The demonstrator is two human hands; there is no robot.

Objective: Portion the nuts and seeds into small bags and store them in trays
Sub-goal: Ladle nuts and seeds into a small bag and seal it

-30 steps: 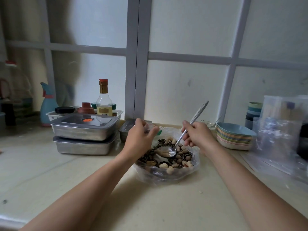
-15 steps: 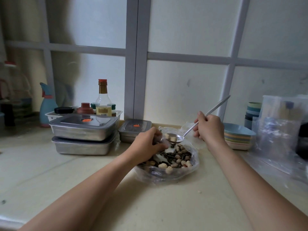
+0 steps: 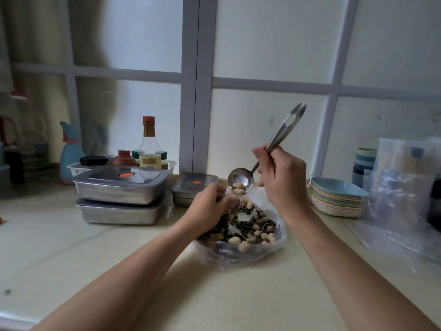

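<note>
A person stands at a pale bench, seen from their own eye level. The right hand grips a steel spoon by its handle, fingers curled round it. The bowl is tipped down to the left so that peanuts slide off its lip. The left hand sits right under that lip. It pinches what looks like a small bag open to catch them, though its fingers hide most of it.

Directly beneath lies a large clear bag, open, holding the mixed nuts and seeds, so spills likely drop back into the supply.

Two lidded steel trays are stacked to the left. A smaller tray stands just behind the left hand, within easy reach for storing filled bags.

Each visible lid carries an orange sticker, with no writing legible. A bottle behind the trays has a pale label, its print too small to read.
</note>
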